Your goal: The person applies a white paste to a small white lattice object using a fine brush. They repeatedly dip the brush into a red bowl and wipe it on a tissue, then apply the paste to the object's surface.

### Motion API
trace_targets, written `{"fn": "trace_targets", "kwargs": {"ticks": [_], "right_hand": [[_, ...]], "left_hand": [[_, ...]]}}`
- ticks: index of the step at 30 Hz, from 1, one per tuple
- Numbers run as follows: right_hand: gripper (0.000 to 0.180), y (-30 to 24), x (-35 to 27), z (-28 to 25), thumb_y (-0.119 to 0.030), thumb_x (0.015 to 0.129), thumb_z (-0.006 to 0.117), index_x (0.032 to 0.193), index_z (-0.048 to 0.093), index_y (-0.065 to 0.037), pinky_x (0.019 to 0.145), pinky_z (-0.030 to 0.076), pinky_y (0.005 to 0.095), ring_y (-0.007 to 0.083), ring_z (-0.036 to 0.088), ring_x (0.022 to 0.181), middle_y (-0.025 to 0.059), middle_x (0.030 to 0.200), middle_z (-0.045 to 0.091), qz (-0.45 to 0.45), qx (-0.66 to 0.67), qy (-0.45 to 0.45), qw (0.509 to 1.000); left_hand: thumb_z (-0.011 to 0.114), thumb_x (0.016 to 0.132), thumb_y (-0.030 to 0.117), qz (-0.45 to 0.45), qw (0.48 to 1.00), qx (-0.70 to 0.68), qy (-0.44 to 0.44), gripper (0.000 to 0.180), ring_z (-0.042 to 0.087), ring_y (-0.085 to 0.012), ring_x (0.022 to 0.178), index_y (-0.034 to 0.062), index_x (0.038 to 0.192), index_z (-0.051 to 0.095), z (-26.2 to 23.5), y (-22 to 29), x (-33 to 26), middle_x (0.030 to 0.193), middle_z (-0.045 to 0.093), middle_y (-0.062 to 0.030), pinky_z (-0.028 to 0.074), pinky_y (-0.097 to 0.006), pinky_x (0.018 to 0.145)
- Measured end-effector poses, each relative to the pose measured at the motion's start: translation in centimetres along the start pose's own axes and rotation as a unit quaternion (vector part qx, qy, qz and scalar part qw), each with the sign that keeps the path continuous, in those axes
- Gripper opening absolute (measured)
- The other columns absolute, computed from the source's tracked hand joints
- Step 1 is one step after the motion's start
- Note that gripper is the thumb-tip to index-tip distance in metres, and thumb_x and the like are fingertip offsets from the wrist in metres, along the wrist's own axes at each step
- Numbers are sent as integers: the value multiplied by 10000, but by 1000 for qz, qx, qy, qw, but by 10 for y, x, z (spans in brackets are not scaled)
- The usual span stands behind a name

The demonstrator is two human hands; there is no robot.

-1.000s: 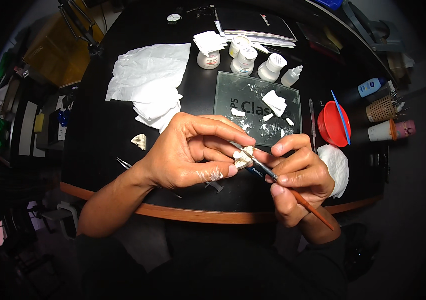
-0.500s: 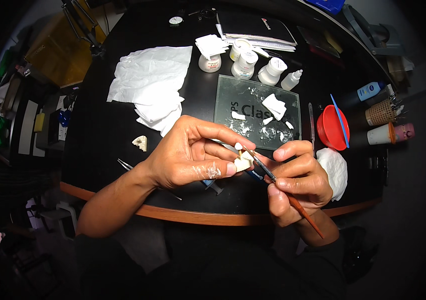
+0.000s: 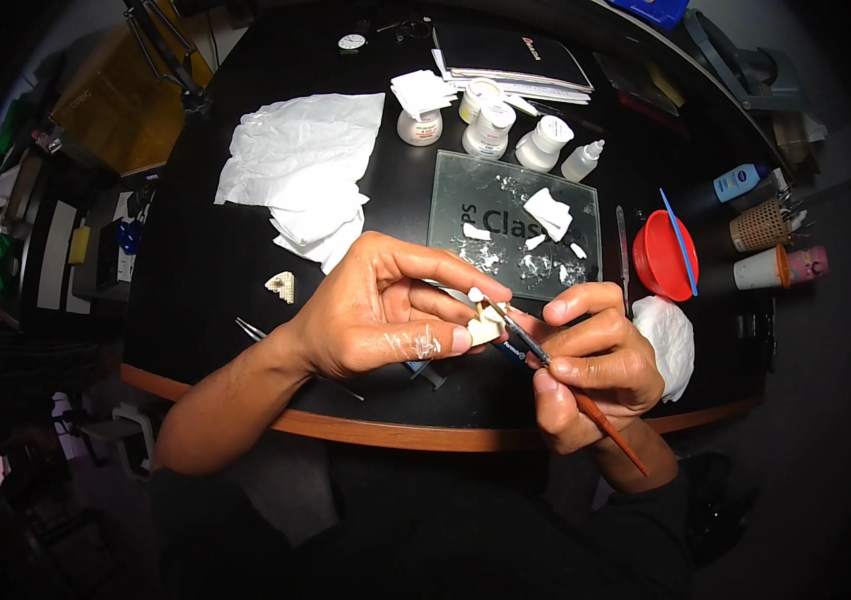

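My left hand (image 3: 386, 310) pinches a small cream plaster dental model piece (image 3: 487, 326) between thumb and fingers. A white tooth-shaped bit (image 3: 476, 295) shows at its top by my index fingertip. White smears mark my left thumb. In my right hand (image 3: 601, 365) is a thin brush (image 3: 601, 420) with a reddish-brown handle and a dark ferrule, held like a pen. Its tip meets or nearly meets the model piece; the exact contact is too small to tell. Behind both hands lies a glass slab (image 3: 446, 200) with white powdery smears and folded tissue (image 3: 549, 212) on it.
Several white jars (image 3: 489, 130) and a dropper bottle (image 3: 583, 160) stand behind the slab. A red bowl (image 3: 651, 255) with a blue stick sits at right, beside a crumpled white wad (image 3: 668, 340). White tissue (image 3: 296, 150), another model piece (image 3: 280, 287) and tweezers (image 3: 250, 328) lie at left.
The brush tip has shifted very slightly against the model piece. Both hands otherwise keep their places.
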State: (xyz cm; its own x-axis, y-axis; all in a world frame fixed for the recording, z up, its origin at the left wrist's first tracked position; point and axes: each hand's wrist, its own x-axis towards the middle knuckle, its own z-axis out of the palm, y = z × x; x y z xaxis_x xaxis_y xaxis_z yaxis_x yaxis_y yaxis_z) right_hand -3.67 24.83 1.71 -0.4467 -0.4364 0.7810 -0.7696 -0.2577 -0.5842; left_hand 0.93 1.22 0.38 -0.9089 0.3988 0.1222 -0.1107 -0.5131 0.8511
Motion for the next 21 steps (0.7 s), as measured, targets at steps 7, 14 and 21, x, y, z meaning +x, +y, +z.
{"fn": "trace_targets", "kwargs": {"ticks": [7, 14, 21], "right_hand": [[247, 0, 0, 3, 121, 702, 726, 893, 646, -12, 798, 648, 391, 314, 677, 951, 121, 820, 678, 0, 2, 9, 1000], [230, -1, 1, 1, 119, 718, 707, 899, 642, -7, 812, 658, 395, 316, 672, 960, 118, 811, 667, -9, 14, 5, 1000], [215, -1, 2, 2, 115, 733, 696, 902, 642, -7, 809, 659, 396, 315, 670, 963, 116, 807, 663, -2, 8, 0, 1000]], "left_hand": [[686, 851, -83, 0, 1000, -5, 3, 438, 699, -333, 1151, -196, 1262, 586, 2, 0, 1, 1252, 629, -298, 580, -367, 1014], [680, 848, -88, -3, 1000, 0, 1, 438, 695, -334, 1159, -196, 1262, 586, 2, 1, 0, 1253, 627, -300, 576, -369, 1018], [681, 846, -84, -5, 1000, 0, 0, 442, 694, -333, 1162, -198, 1262, 584, 2, 3, 1, 1252, 627, -298, 577, -368, 1015]]}}
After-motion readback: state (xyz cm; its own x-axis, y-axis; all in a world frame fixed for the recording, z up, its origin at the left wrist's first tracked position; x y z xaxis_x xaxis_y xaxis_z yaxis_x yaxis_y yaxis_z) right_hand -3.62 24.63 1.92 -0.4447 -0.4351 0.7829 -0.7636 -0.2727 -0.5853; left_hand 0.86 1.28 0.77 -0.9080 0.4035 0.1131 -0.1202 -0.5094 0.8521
